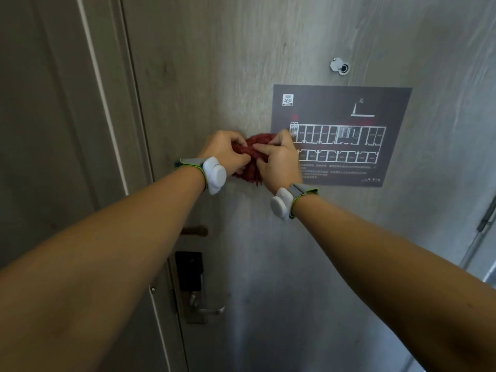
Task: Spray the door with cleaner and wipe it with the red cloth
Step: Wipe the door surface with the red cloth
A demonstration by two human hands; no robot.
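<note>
While both arms reach forward, left hand (224,150) and right hand (279,159) grip the red cloth (251,154) (bunched) against the door (214,63).

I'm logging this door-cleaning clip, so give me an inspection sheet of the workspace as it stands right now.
Surface: grey wood-grain door, upright, close to the camera.
Job's things: red cloth bunched between both hands in front of the door; no cleaner bottle in view.
Clutter: dark floor-plan sign stuck on the door right of the cloth; peephole above it; lock and handle below.
Grips: left hand and right hand both closed on the cloth; a white wrist device on each arm.
Cables: nothing seen.
Surroundings: door frame at left; a hinge at the right edge.
</note>
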